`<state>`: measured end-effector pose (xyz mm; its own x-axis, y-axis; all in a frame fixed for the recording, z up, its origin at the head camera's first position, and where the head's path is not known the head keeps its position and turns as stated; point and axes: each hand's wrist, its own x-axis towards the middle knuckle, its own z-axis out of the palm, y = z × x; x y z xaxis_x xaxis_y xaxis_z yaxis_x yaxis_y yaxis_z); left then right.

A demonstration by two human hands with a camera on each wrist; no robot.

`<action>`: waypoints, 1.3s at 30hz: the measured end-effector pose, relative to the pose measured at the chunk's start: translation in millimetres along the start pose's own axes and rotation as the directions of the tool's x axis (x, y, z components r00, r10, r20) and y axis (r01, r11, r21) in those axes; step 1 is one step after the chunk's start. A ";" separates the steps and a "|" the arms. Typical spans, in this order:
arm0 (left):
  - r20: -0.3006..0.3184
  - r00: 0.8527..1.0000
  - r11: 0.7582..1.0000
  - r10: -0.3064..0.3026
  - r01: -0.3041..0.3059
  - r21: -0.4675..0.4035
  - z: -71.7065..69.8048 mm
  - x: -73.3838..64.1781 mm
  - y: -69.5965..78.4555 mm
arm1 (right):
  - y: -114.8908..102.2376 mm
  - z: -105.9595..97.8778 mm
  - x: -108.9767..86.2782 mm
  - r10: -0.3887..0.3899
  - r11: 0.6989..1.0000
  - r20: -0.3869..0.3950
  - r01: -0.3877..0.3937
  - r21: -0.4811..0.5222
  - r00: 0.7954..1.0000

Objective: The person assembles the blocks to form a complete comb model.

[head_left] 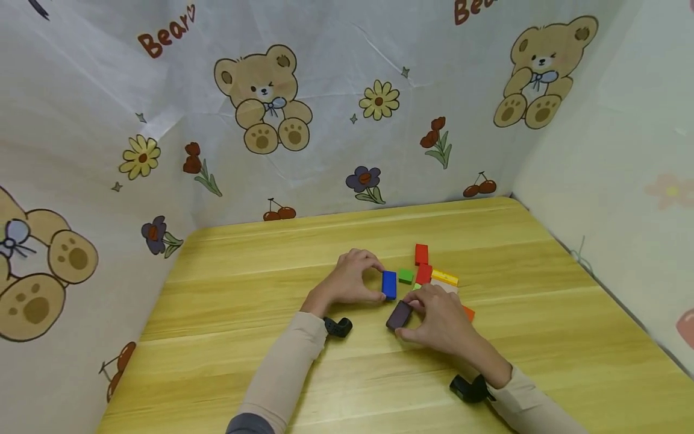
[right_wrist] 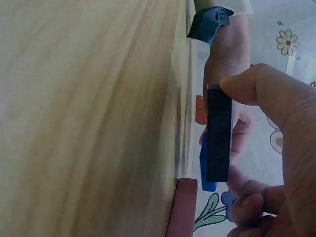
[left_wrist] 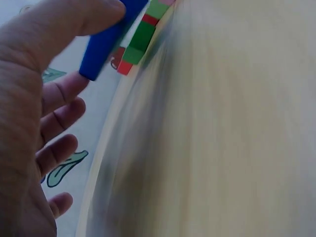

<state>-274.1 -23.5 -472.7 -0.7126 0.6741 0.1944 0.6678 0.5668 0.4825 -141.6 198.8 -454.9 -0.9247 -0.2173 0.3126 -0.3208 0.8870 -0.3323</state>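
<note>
My left hand (head_left: 351,282) pinches a blue rectangular block (head_left: 389,285) between thumb and index finger. In the left wrist view the blue block (left_wrist: 106,47) is tilted, and the other fingers spread loosely below it. To the right and nearer the body, my right hand (head_left: 441,320) holds a dark purple block (head_left: 399,316) by its ends. The right wrist view shows this dark block (right_wrist: 219,133) between thumb and fingertips, raised off the wooden table, overlapping the blue block (right_wrist: 206,165) behind it. A small green block (head_left: 405,276) lies just right of the blue one.
Beyond the right hand lie two red blocks (head_left: 421,254), a yellow block (head_left: 444,277), a pale block (head_left: 447,286) and an orange block (head_left: 469,313), partly hidden by that hand. The wooden table (head_left: 244,265) meets a bear-printed cloth (head_left: 336,132) at its back edge.
</note>
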 end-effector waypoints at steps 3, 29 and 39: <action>-0.024 1.000 0.999 -0.011 0.010 -0.031 -6.4 -6.5 -4.5 | -5.7 0.7 4.8 -0.033 0.999 0.003 0.033 0.016 0.999; -0.186 0.960 0.973 -0.207 0.183 -0.141 -57.0 -65.1 -72.4 | -60.0 36.0 88.7 -0.201 0.933 0.017 0.186 0.307 0.980; -0.147 0.949 0.950 -0.278 0.250 -0.185 -77.5 -79.8 -97.2 | -72.0 57.4 113.3 -0.270 0.884 0.041 0.231 0.407 0.962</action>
<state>-298.8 -169.1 -468.9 -0.8937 0.4126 0.1761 0.4170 0.6192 0.6654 -235.1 86.9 -446.7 -0.8111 -0.4653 0.3543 -0.5806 0.5676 -0.5837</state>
